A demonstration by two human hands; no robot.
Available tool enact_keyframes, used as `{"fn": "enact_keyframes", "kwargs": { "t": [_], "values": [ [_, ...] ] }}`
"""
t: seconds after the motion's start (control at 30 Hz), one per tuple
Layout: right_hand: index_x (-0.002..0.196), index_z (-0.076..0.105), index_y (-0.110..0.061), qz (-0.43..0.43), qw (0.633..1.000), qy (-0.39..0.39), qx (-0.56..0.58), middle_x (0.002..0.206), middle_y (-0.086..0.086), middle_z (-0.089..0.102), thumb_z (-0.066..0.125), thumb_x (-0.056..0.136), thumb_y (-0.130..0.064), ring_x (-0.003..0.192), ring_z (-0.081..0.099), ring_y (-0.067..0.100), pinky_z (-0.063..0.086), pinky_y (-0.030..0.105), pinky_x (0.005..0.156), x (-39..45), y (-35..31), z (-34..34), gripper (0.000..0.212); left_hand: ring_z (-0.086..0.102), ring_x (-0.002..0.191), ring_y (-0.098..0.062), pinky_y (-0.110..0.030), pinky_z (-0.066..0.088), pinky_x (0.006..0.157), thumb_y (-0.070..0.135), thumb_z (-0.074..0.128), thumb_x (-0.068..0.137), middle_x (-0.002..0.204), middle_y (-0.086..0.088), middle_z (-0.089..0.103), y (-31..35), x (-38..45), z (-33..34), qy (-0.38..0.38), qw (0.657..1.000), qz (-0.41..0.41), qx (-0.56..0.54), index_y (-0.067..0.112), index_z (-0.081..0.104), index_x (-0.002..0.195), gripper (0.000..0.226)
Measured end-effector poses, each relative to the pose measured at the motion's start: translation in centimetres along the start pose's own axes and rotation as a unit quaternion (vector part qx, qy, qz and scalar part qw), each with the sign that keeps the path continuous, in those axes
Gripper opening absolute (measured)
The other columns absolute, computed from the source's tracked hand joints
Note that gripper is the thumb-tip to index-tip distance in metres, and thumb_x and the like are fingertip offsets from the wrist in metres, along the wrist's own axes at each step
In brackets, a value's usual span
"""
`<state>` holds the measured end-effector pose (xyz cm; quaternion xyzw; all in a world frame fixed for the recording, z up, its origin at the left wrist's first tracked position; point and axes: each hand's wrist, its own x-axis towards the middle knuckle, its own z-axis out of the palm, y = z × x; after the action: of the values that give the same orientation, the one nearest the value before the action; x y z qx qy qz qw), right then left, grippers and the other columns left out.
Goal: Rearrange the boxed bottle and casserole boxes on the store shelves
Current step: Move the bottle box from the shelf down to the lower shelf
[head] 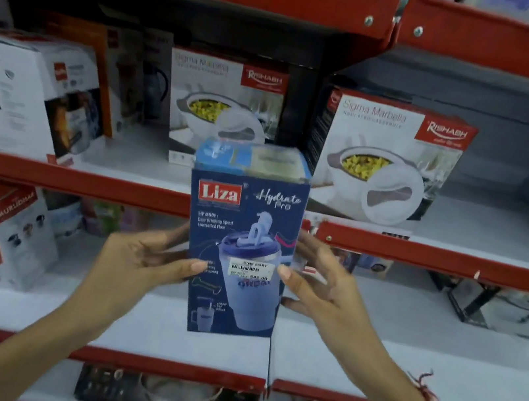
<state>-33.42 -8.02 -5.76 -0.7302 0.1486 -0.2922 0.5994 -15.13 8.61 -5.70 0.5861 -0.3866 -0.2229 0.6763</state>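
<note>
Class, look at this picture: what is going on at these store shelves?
A person holds a blue boxed bottle upright in front of red shelves, left hand and right hand pressing its sides. Behind it, on the shelf above, stand two casserole boxes, apart from each other. The bottle box is not on any shelf yet.

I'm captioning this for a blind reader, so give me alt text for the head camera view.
Two hands, left hand and right hand, hold an upright blue Liza bottle box by its sides in front of red store shelves. On the shelf behind stand two white Sigma Marbella casserole boxes, with other boxed kitchenware to the left.
</note>
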Motion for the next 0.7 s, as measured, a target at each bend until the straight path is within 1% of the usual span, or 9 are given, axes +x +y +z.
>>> {"fn": "enact_keyframes", "kwargs": {
  "t": [0.07,0.1,0.2,0.3,0.37,0.43,0.5,0.6,0.7],
  "values": [
    [0.125,0.053,-0.038,0.031,0.999,-0.002,0.012,0.126,-0.025,0.064,0.061,0.092,-0.008,0.102,0.071,0.002,0.06,0.022,0.074,-0.8,2.6,-0.3,0.045,0.072,0.091,-0.011,-0.02,0.059,0.065,-0.007,0.072,0.065,0.101,0.006,0.076,-2.5,-0.6,0.4,0.007,0.999,-0.04,0.001,0.017,0.072,0.101,0.043],
    [0.125,0.053,-0.038,0.043,0.999,0.001,0.015,0.13,-0.022,0.062,0.062,0.092,-0.008,0.103,0.071,0.005,0.06,0.024,0.076,-1.0,4.0,-0.5,0.045,0.072,0.09,-0.007,-0.019,0.059,0.065,-0.008,0.072,0.065,0.099,0.01,0.075,-3.8,-0.8,0.7,0.008,0.998,-0.054,0.005,0.021,0.071,0.099,0.044],
    [0.133,0.051,-0.032,0.056,0.998,0.004,-0.002,0.14,-0.012,0.057,0.064,0.092,-0.01,0.115,0.067,0.016,0.059,0.03,0.085,-1.4,8.0,-1.0,0.049,0.07,0.092,-0.003,-0.018,0.059,0.07,-0.006,0.075,0.065,0.095,0.019,0.073,-7.4,-0.7,1.2,0.011,0.996,-0.085,0.035,0.023,0.07,0.1,0.046],
    [0.134,0.048,-0.029,0.073,0.997,0.013,-0.006,0.143,-0.01,0.054,0.063,0.093,-0.007,0.122,0.062,0.019,0.056,0.025,0.09,-1.4,11.5,-1.1,0.05,0.069,0.095,-0.005,-0.016,0.057,0.069,-0.007,0.075,0.066,0.089,0.023,0.074,-11.3,0.1,1.9,0.009,0.992,-0.118,0.04,0.013,0.067,0.111,0.05],
    [0.126,0.047,-0.033,0.08,0.996,0.028,-0.019,0.137,-0.014,0.054,0.064,0.092,-0.004,0.123,0.06,0.02,0.054,0.016,0.089,-1.3,13.6,-1.0,0.048,0.069,0.101,-0.014,-0.017,0.058,0.07,-0.008,0.076,0.066,0.087,0.023,0.074,-13.9,0.7,2.4,0.017,0.99,-0.127,0.052,0.007,0.065,0.115,0.052],
    [0.119,0.046,-0.032,0.093,0.994,0.045,-0.032,0.13,-0.013,0.055,0.066,0.09,-0.002,0.123,0.06,0.023,0.053,0.01,0.084,-1.1,15.6,-1.0,0.046,0.066,0.108,-0.024,-0.021,0.059,0.073,-0.009,0.075,0.066,0.1,0.009,0.075,-16.1,1.3,3.0,0.03,0.989,-0.131,0.061,0.002,0.063,0.117,0.053],
    [0.117,0.045,-0.028,0.112,0.991,0.068,-0.042,0.125,-0.012,0.056,0.067,0.089,-0.003,0.122,0.06,0.026,0.052,0.006,0.08,-0.8,17.4,-0.8,0.043,0.064,0.11,-0.025,-0.025,0.059,0.077,-0.008,0.074,0.069,0.117,-0.008,0.068,-17.6,1.8,3.9,0.032,0.986,-0.141,0.077,0.002,0.06,0.121,0.055],
    [0.121,0.042,-0.021,0.14,0.984,0.099,-0.048,0.124,-0.008,0.056,0.068,0.088,-0.002,0.122,0.06,0.028,0.052,0.003,0.072,-0.2,19.3,-0.6,0.046,0.062,0.11,-0.024,-0.021,0.056,0.077,-0.006,0.073,0.072,0.124,-0.014,0.062,-19.5,2.1,5.2,0.028,0.983,-0.149,0.101,0.001,0.056,0.124,0.055],
    [0.121,0.043,-0.02,0.16,0.979,0.11,-0.056,0.126,-0.003,0.057,0.069,0.087,-0.002,0.122,0.06,0.029,0.053,0.003,0.072,0.0,20.7,-0.6,0.047,0.063,0.111,-0.028,-0.021,0.052,0.082,-0.007,0.072,0.073,0.124,-0.019,0.062,-21.2,2.2,5.6,0.036,0.98,-0.158,0.114,0.0,0.056,0.124,0.054]
  ]
}}
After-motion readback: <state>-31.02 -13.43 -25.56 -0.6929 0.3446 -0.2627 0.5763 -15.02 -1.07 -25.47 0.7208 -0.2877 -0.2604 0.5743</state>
